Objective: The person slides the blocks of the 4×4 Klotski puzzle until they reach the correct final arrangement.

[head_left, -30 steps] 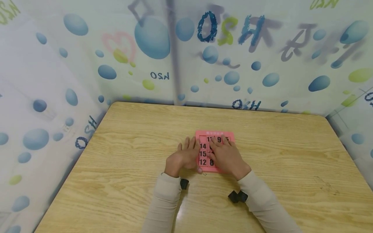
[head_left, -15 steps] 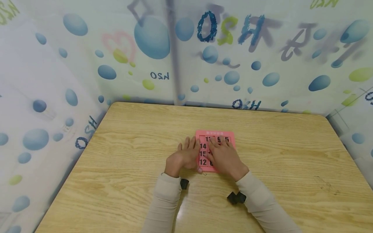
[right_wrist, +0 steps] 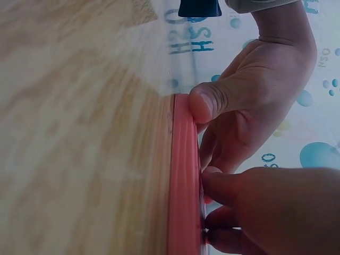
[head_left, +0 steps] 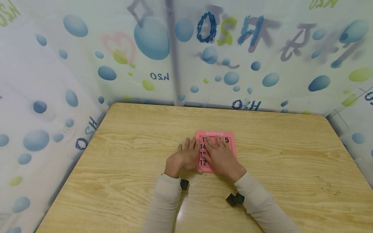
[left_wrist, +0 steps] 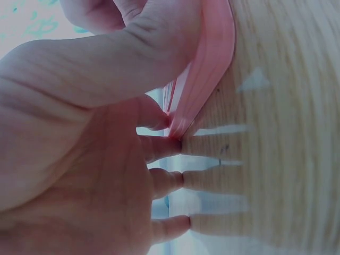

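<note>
A pink number slide puzzle (head_left: 229,133) lies flat on the wooden table. My left hand (head_left: 182,159) is at its left side, fingers spread and fairly straight; the thumb touches the near-left corner. In the left wrist view, fingertips of the left hand (left_wrist: 95,159) meet the tabletop beside the pink frame (left_wrist: 212,58). My right hand (head_left: 224,159) reaches over the puzzle, fingertips on the top-row tiles. The 13 tile (head_left: 204,139) sits at the top left, a gap just right of it. Tile 5 (head_left: 227,140) shows at the top right; the right hand hides many middle and lower-right tiles.
The wooden table (head_left: 276,145) runs back to a wall covering (head_left: 192,64) printed with blue drops and letters. Black blocks (head_left: 235,199) are at the right wrist, and another black block (head_left: 184,184) at the left one.
The 13 tile has slid left into the top-left corner, so the gap is now on its right. My right hand has shifted slightly left with it; the left hand has stayed put.
</note>
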